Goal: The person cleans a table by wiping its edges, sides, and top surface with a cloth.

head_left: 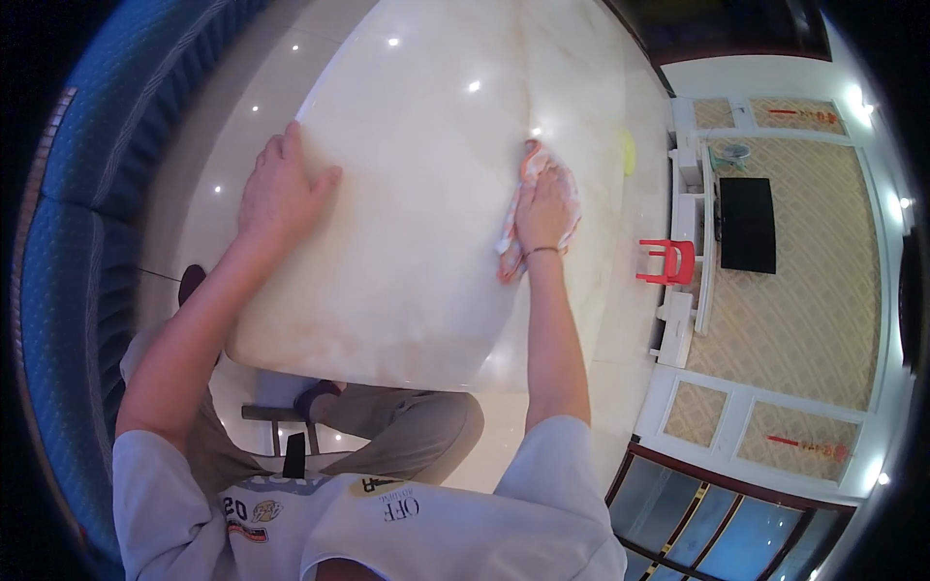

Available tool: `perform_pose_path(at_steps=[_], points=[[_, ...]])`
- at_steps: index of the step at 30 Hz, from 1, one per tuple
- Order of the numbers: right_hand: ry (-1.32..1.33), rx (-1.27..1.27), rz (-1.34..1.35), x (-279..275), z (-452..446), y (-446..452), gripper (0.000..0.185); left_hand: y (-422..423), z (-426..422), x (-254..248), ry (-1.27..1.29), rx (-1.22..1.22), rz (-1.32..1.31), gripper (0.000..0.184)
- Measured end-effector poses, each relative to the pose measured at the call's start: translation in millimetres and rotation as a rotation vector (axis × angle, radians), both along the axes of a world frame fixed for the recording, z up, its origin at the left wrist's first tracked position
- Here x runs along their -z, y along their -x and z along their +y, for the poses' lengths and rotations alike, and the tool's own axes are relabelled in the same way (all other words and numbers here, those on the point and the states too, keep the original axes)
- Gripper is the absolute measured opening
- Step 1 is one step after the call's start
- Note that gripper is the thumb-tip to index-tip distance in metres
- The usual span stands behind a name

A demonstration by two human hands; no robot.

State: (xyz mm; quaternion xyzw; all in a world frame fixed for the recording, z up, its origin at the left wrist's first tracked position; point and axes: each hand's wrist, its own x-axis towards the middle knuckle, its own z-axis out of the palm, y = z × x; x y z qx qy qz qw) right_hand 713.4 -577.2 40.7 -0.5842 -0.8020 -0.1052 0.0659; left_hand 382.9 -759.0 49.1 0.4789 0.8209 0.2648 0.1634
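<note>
My right hand point(544, 208) presses down on a red-and-white patterned cloth point(506, 261) lying on a pale, glossy marble-look table point(417, 242). The cloth is bunched around the fingers and shows on both sides of the palm. A thin dark band circles that wrist. On the other side, my left hand point(283, 189) rests at the table's left edge, fingers stretched out and thumb apart, with nothing in it.
A blue sofa point(73, 290) runs along the left. To the right stand a red plastic chair point(668, 261), a white low cabinet point(678, 324), a television point(748, 226) and a small fan point(731, 155). A yellow-green object point(629, 153) shows beside the table's right edge.
</note>
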Motion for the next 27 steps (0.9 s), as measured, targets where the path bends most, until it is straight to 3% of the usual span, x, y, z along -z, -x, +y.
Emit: perform_pose_path(at_steps=[3, 7, 14, 16, 21, 27], points=[[0.131, 0.123, 0.036, -17, 38, 10, 0.052, -2, -1, -5, -0.01, 0.008, -0.011, 0.073], [0.076, 0.09, 0.036, -8, 72, -2, 0.057, -1, -2, 4, -0.06, 0.018, 0.015, 0.072], [0.136, 0.302, 0.238, -15, 14, -10, 0.059, 0, -2, -4, -0.034, 0.026, -0.082, 0.074], [-0.068, 0.259, 0.051, 0, -11, -29, 0.055, -2, 0, -9, 0.038, 0.019, -0.067, 0.075], [0.107, 0.106, -0.044, -8, -88, -20, 0.052, -3, 2, -3, 0.008, -0.012, -0.028, 0.071], [0.013, -0.172, 0.017, -8, -125, 29, 0.048, -2, 3, 2, -0.002, -0.003, -0.005, 0.073]])
